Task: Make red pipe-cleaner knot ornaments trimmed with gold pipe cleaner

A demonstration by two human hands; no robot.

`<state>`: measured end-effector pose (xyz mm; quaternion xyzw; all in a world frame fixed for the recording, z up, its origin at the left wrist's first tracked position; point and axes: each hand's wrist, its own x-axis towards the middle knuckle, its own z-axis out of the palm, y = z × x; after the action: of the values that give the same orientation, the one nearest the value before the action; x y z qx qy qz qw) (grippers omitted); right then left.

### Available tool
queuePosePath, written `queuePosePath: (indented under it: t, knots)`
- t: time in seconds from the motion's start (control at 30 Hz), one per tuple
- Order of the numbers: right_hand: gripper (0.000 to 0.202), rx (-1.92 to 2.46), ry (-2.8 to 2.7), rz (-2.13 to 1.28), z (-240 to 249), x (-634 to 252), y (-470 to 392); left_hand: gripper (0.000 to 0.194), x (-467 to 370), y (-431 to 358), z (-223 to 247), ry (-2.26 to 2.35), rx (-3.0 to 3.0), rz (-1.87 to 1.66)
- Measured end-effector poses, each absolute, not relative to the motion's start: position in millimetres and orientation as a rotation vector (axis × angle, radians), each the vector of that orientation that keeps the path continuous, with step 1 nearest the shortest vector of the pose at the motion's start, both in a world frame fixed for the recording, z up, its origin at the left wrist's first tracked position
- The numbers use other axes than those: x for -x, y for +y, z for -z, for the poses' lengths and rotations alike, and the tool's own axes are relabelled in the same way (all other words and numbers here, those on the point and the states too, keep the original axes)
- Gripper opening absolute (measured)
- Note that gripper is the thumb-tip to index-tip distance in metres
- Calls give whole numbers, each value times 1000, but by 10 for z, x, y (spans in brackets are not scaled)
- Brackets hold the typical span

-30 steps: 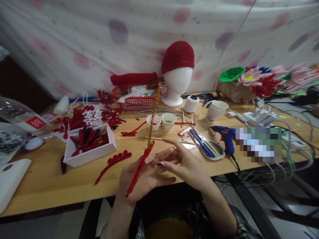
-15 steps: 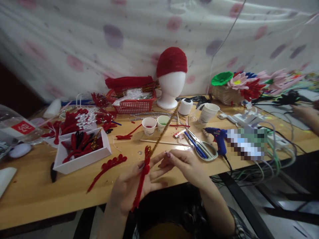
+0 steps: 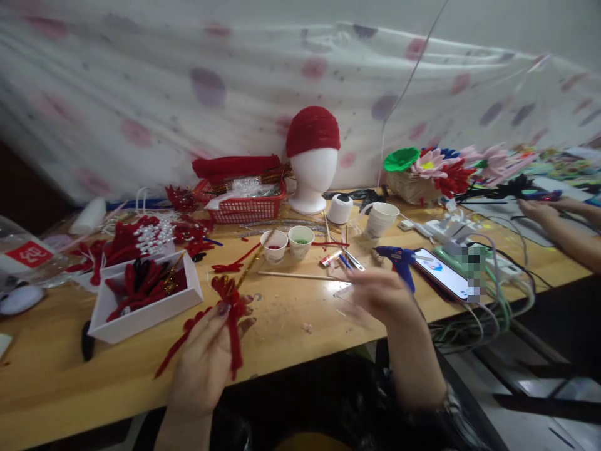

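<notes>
The left hand [image 3: 204, 357] pinches one looped, fuzzy red piece [image 3: 235, 332] above the wooden table [image 3: 286, 344]. The right hand [image 3: 382, 297] blurs, its grip unclear, beside one blue plastic glue gun [image 3: 399, 258]; three white paper cups [image 3: 381, 222] stand beyond.

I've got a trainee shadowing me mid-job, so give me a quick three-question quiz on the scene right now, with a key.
1. Multiple choice: what is the left hand holding?
a) a pair of scissors
b) a red piece with a gold strand
c) a paper cup
2. True or false: as seen in the picture, the phone lies to the right of the blue glue gun.
3. Short answer: what colour is the covering on top of the white mannequin head?

Key: 1. b; 2. true; 3. red.
</notes>
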<state>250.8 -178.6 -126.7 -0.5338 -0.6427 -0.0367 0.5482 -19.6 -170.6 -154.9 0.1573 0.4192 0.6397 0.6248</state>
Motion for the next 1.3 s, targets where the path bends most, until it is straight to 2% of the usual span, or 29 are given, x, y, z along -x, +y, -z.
queuePosePath:
  t: [0.07,0.2,0.4,0.5,0.63,0.8,1.0,1.3]
  knots:
    - [37,1250,-1573,15,1421,-2340,-1669,21,137,-1727,1586,1054,-437,-1537]
    - [15,1187,-1631,-106,1546,-2176,-1645,26,65,-1762,1654,1120,-829,-1467]
    - [46,1126,-1873,196,1346,-2097,-1700,17,9,-1821,1620,1223,-1295,-1289]
    - [41,1191,-2036,240,1295,-2014,-1670,17,13,-1848,1588,1161,-1369,-1180]
    - [10,1147,-2089,110,1315,-1974,-1620,16,35,-1841,1584,1136,-1359,-1128]
    - [11,1098,-2107,47,1345,-1947,-1564,12,14,-1783,1630,1063,-1157,-1118]
    - [13,1056,-2098,-14,1379,-1843,-1492,21,10,-1698,1665,1091,-1029,-1092]
    - [15,1053,-2115,-102,1477,-1851,-1402,14,-19,-1621,1749,1066,-887,-1138]
